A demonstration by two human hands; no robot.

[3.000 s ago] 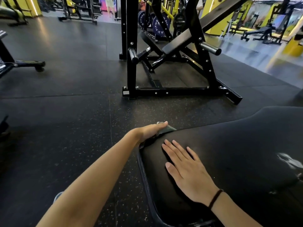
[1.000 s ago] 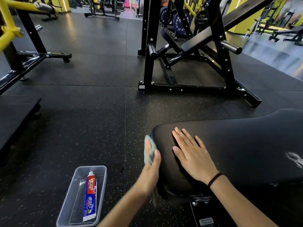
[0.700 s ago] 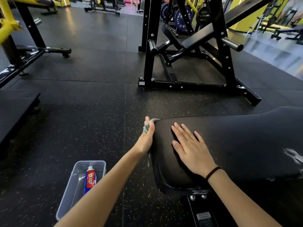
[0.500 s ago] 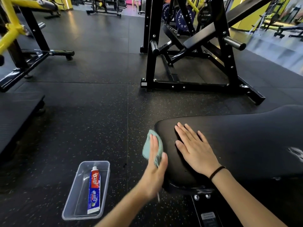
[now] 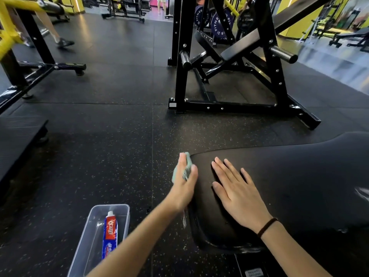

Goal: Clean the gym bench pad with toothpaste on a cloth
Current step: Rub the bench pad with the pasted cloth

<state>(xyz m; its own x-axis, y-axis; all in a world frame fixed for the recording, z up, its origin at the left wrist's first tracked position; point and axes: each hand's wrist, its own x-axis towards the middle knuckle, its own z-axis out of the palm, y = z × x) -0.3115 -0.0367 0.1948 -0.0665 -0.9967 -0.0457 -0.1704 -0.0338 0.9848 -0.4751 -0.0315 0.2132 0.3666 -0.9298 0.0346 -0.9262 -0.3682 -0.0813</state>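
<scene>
- Bench pad [image 5: 289,176]: black, padded. Long axis runs from a rounded end at frame centre out toward the right edge, where it is cut off. The rounded end points left.
- Left hand [image 5: 184,186]: at the pad's rounded end, grasping a teal cloth [image 5: 188,160]. The cloth is pinched between thumb and fingers and held against the pad's side edge. The hand is slightly blurred.
- Right hand [image 5: 237,194]: released, lying flat on top of the pad just right of the rounded end, fingers straight and spread. It holds nothing. A dark band [image 5: 266,226] circles the wrist.
- Toothpaste tube [image 5: 109,234]: red and blue, lying in a clear plastic tray [image 5: 83,242] on the floor, left of the pad's rounded end and nearer the camera. Its long axis follows the tray's length, with the white cap pointing away from the person.
- Floor [image 5: 99,156]: black rubber tiles with pale speckles, seams visible left of the pad.
- Beyond the pad stands 1 black steel rack [image 5: 179,76] with round pegs. Blue weight plates [image 5: 216,25] sit behind it.
- Far left of the pad: a black and yellow machine frame [image 5: 8,37], with a passer-by's legs [image 5: 60,37] beside it.
- Yellow walls at the back of the room.
</scene>
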